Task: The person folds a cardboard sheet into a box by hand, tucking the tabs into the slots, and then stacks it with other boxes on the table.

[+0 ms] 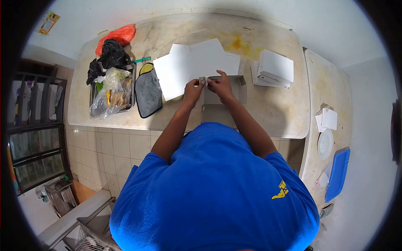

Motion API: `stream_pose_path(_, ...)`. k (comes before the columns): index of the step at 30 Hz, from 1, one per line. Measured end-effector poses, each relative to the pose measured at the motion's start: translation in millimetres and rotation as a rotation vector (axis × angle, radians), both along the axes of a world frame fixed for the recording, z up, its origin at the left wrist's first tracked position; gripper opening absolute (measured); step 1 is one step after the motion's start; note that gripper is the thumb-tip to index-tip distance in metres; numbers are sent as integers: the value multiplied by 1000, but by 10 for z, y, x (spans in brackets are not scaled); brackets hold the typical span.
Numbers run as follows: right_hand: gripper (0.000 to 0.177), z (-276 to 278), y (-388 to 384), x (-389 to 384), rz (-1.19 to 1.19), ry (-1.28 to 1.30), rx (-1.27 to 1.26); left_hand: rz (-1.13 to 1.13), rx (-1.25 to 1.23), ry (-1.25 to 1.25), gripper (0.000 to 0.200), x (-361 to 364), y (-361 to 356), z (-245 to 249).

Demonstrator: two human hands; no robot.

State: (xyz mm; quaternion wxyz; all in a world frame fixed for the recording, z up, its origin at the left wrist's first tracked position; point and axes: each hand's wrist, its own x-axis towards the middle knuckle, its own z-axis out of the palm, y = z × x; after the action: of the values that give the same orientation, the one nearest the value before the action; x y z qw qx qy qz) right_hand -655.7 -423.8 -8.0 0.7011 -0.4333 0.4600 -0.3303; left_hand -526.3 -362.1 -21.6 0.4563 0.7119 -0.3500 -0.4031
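A partly folded cardboard box point(238, 91), grey on its inside, lies near the table's front edge with its sides raised. At its left side, my left hand point(194, 90) pinches the upper left corner. My right hand point(221, 87) reaches over the box, its fingers closed on the same corner from inside and its thumb or a finger raised. The two hands almost touch; the fingertips partly hide the card between them. Just behind the box, flat white cardboard sheets point(178, 67) lie overlapping.
Folded white boxes point(275, 67) are stacked at the right. Leftward are a grey cloth point(149, 94), a metal tray point(134, 90) with plastic-bagged items, a black bag point(114, 54) and a red bag point(121, 35). The right-hand side table holds a white plate point(325, 144) and blue tray point(337, 175).
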Motion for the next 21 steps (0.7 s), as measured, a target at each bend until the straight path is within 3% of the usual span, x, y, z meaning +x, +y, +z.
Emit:
stream_pose_path(9, 72, -86, -42, -47, 76, 156, -154, -14, -34, 235, 26, 92, -34, -161)
stream_pose_path(12, 69, -79, -18, -63, 103, 212, -236, -65, -29, -272, 24, 115, -21, -66)
stream_pose_path(17, 64, -139, 21, -73, 92, 185, -291, -15, -52, 2, 17, 104, 12, 151)
stream_pose_path(21, 62, 114, 112, -93, 31, 57, -168, -28, -135, 144, 16, 100, 61, 262)
